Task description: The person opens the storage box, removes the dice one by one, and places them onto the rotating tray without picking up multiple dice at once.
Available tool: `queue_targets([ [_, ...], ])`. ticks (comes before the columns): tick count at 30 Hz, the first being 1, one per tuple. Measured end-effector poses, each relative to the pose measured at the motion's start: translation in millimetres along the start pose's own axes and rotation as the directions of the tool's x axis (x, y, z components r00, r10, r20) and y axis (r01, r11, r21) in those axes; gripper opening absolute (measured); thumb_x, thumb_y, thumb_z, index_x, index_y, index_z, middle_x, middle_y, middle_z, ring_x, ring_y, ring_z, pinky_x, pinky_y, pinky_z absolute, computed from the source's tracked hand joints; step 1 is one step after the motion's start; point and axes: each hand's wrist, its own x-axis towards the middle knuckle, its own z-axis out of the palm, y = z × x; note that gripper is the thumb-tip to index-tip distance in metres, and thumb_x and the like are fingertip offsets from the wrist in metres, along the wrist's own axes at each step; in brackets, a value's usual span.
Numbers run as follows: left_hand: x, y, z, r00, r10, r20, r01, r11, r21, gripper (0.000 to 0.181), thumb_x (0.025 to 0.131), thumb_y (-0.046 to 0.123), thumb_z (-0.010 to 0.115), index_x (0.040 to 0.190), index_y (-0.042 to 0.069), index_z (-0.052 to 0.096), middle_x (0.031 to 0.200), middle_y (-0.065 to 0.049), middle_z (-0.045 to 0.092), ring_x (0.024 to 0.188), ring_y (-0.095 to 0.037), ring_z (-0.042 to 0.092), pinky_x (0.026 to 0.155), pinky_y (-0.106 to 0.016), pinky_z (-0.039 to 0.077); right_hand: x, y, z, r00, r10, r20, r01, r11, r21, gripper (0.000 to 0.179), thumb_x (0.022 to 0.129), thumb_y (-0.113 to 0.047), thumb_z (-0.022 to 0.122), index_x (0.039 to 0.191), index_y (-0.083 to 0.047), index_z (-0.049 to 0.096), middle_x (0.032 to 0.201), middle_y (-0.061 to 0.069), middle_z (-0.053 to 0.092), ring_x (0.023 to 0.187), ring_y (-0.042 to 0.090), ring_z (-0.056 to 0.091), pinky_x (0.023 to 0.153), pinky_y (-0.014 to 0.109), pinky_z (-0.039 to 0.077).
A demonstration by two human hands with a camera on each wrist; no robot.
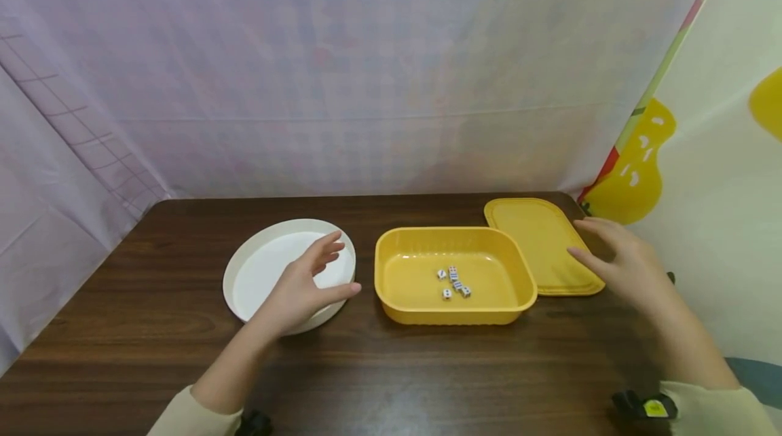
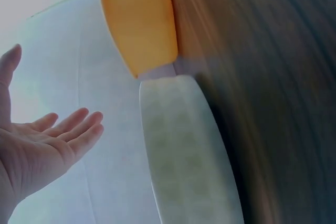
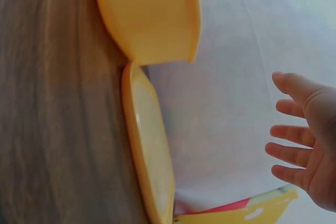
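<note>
In the head view my left hand (image 1: 299,290) hovers over the right part of a round white tray (image 1: 235,286), thumb and fingers spread apart around nothing. My right hand (image 1: 626,266) is held in the air by the right edge of a flat yellow lid (image 1: 540,246), its fingers likewise apart and holding nothing. Between the hands stands a yellow rectangular tub (image 1: 452,316). Several white dice (image 1: 453,273) with dark pips lie in a loose cluster on its floor. Both wrist views show an empty palm, the left hand (image 2: 47,145) and the right hand (image 3: 310,140), raised beside the dishes.
Everything stands on a dark wood-grain table (image 1: 366,382). A pale checked cloth (image 1: 366,83) hangs along its back edge. To the right is a light curtain (image 1: 721,219) with yellow printed shapes. The tub's right end overlaps the lid in the head view.
</note>
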Motion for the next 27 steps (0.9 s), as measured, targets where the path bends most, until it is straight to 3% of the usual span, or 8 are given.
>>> queue_targets([
  [12,-11.5,-11.0,-27.9,0.992,0.073,-0.104,-0.075,0.997,-0.01,0.079,0.078,0.017,0.081,0.144,0.008,0.038,0.136,-0.013,0.052,0.127,-0.028,0.045,0.103,-0.046,0.033,9.2,-33,-5,0.998,-0.033,-0.044,0.034,0.999,0.032,0.049,0.088,-0.023,0.071,0.13,-0.003,0.056,0.132,0.021,0.048,0.12,0.045,0.041,0.095,0.065,0.027],
  [24,-18.3,-24.3,-58.8,0.987,0.088,-0.138,-0.092,0.996,-0.023,0.079,0.082,0.01,0.076,0.148,0.009,0.033,0.139,-0.017,0.047,0.128,-0.032,0.043,0.1,-0.05,0.031,22.2,-61,-4,1.0,-0.006,0.01,0.006,1.0,0.015,0.051,0.089,-0.032,0.07,0.13,-0.006,0.056,0.133,0.019,0.048,0.122,0.043,0.04,0.094,0.065,0.03],
  [27,-20.1,-27.7,-70.5,0.989,0.057,-0.137,-0.063,0.997,-0.04,0.081,0.083,0.011,0.076,0.15,0.012,0.03,0.143,-0.015,0.043,0.13,-0.033,0.039,0.101,-0.052,0.028,24.8,-66,-4,0.999,-0.017,0.03,0.017,1.0,0.016,0.051,0.088,-0.032,0.07,0.13,-0.006,0.056,0.133,0.019,0.048,0.122,0.043,0.04,0.094,0.065,0.03],
])
